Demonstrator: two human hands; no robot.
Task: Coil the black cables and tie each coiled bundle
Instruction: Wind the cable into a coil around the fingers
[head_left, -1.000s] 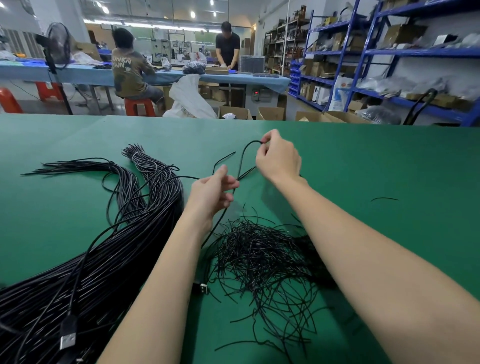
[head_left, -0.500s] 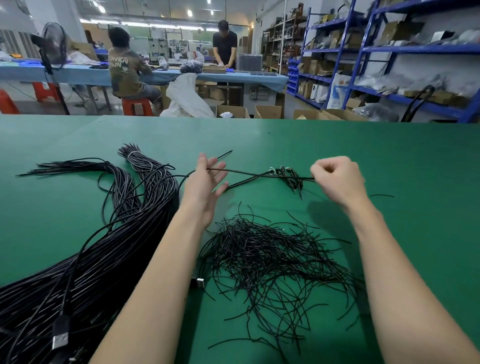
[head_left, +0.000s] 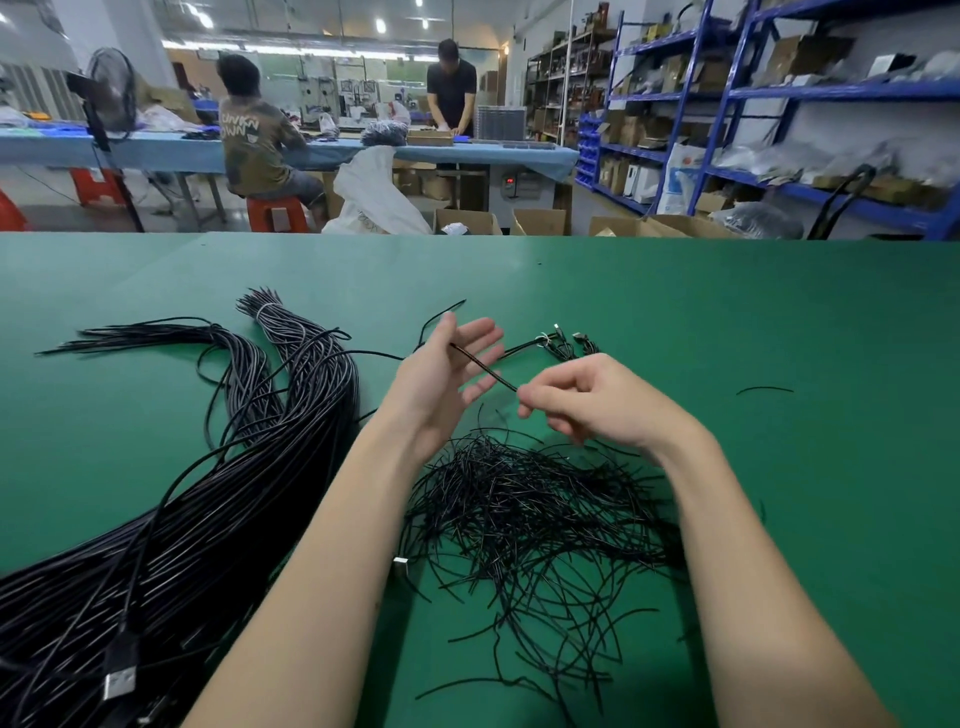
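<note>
Head view: one black cable (head_left: 483, 370), right hand (head_left: 597, 402) pinching it across open-fingered left hand (head_left: 441, 376); two cable bundles (head_left: 291, 374), tabletop's (head_left: 779, 338) left edge.

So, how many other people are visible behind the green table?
2: a seated person in a brown printed shirt on a red stool, and a standing person in a black shirt at the blue table. Others may be hidden.

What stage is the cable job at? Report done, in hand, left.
Done: one small tied bundle lies beyond the hands. In hand: the right hand pinches a black cable running across the open left hand. Left: the big heap of uncoiled cables; loose ties wait nearby.
</note>
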